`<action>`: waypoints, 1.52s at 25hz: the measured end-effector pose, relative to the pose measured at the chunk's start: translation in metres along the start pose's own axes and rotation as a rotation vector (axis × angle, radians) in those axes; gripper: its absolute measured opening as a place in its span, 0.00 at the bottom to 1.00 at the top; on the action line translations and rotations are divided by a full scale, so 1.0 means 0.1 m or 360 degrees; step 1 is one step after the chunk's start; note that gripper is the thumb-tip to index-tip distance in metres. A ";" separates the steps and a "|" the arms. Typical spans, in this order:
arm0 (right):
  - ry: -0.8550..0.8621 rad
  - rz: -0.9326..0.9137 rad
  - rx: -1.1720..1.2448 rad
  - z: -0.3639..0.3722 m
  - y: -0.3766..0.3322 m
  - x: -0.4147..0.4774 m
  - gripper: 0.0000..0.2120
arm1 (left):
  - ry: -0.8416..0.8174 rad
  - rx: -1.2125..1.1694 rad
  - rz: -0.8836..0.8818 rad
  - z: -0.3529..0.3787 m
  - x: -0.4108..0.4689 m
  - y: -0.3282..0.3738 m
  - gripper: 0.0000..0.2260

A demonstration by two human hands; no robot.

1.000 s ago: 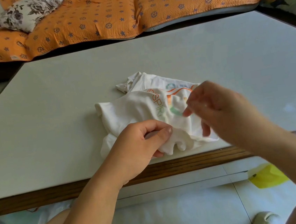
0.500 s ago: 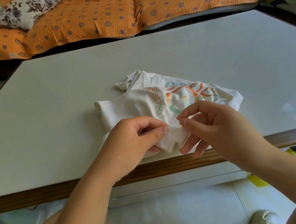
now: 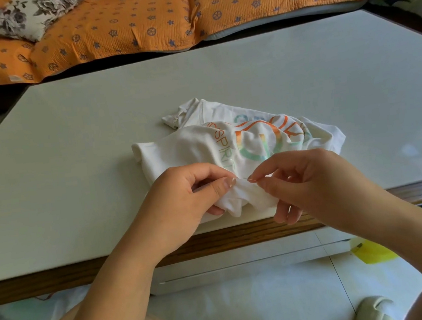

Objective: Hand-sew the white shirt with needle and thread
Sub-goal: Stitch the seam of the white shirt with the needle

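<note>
Bench (image 3: 76, 174): pale top with a wooden front edge, which runs just in front of me.
Orange quilt (image 3: 138, 19): spread beyond the far edge of the bench, with a floral pillow (image 3: 25, 15) on it towards the far left.
White shirt (image 3: 190, 151): lies crumpled near the middle of the front edge, printed side up. Its near hem is bunched up between my two hands, and the rest spreads away from them towards the far side.
Left hand (image 3: 182, 196): rests on the shirt's near left part. My fingers (image 3: 223, 184) are curled, with thumb and forefinger pinching a fold of the cloth.
Right hand (image 3: 311, 180): held over the shirt's near right part, just beside the left. Thumb and forefinger are pressed together on the needle, and the other fingers hang loosely curled past the front edge.
Needle (image 3: 245, 179): a thin sliver in the small gap between my two pinches. Its left end is at the fold my left hand holds.
Thread: too fine for me to make out.
</note>
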State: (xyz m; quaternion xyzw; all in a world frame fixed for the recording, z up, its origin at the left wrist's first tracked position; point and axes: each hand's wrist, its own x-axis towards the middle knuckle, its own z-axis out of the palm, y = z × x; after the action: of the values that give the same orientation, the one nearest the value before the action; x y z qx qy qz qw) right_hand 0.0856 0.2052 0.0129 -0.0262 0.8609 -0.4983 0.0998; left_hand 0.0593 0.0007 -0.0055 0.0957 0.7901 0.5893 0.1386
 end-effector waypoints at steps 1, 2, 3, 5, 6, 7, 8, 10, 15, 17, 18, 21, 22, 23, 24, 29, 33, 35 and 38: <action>-0.0006 -0.0002 -0.0011 0.00 0.00 0.00 0.08 | -0.0006 0.0008 0.0010 0.00 0.00 -0.01 0.10; -0.0010 -0.0008 -0.0016 0.00 0.00 -0.01 0.08 | -0.0010 0.0015 0.0022 0.00 0.00 -0.01 0.09; -0.0012 -0.0015 -0.0014 0.00 0.00 -0.01 0.07 | -0.0012 0.0018 0.0032 0.00 0.01 -0.01 0.09; -0.0016 -0.0022 -0.0004 0.00 -0.01 -0.01 0.07 | -0.0012 0.0009 0.0031 0.01 0.01 -0.01 0.09; -0.0020 -0.0023 -0.0006 0.00 0.00 -0.01 0.07 | -0.0013 0.0001 0.0028 0.01 0.01 -0.01 0.08; -0.0021 -0.0025 -0.0006 0.00 0.00 -0.01 0.07 | -0.0015 -0.0005 0.0025 0.02 0.01 0.00 0.08; -0.0020 -0.0027 -0.0001 0.00 0.00 -0.01 0.07 | -0.0017 -0.0010 0.0020 0.02 0.01 0.00 0.08; -0.0020 -0.0033 0.0009 0.00 0.00 -0.01 0.07 | -0.0023 -0.0030 -0.0005 0.02 0.00 0.00 0.08; -0.0042 -0.0040 0.0009 0.00 0.01 -0.01 0.08 | -0.0025 -0.0056 -0.0052 0.03 0.00 0.03 0.07; -0.0053 -0.0036 0.0013 0.00 0.01 0.00 0.08 | -0.0028 -0.0061 -0.0058 0.03 0.00 0.03 0.05; -0.0059 -0.0034 0.0013 0.00 0.01 0.00 0.08 | -0.0029 -0.0057 -0.0057 0.03 0.00 0.03 0.05; -0.0068 -0.0041 0.0018 0.00 0.01 0.00 0.07 | -0.0029 -0.0056 -0.0058 0.03 0.00 0.04 0.05; -0.0074 -0.0042 0.0021 0.00 0.01 0.00 0.07 | -0.0033 -0.0072 -0.0062 0.04 0.00 0.04 0.05; -0.0083 -0.0040 0.0026 0.00 0.01 0.00 0.07 | -0.0038 -0.0084 -0.0064 0.04 0.00 0.04 0.05; -0.0093 -0.0038 0.0033 0.00 0.01 0.00 0.06 | -0.0042 -0.0096 -0.0070 0.04 0.01 0.05 0.06; -0.0128 -0.0047 0.0089 0.02 0.01 0.02 0.06 | -0.0099 -0.0197 -0.0132 0.04 0.03 0.04 0.06; -0.0193 -0.0012 0.0252 0.05 0.03 0.05 0.06 | -0.0130 -0.0311 -0.0189 0.07 0.04 0.06 0.05; -0.0212 0.0013 0.0395 0.06 0.03 0.05 0.06 | -0.0119 -0.0377 -0.0215 0.07 0.04 0.07 0.05; -0.0159 -0.0001 0.0446 0.07 0.05 0.06 0.07 | -0.0094 -0.0429 -0.0240 0.08 0.03 0.08 0.06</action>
State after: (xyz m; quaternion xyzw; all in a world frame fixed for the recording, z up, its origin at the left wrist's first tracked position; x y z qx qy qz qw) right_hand 0.0815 0.2007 0.0038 -0.0369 0.7769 -0.6117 0.1449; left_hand 0.0586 0.0112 0.0001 0.0338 0.7044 0.6748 0.2173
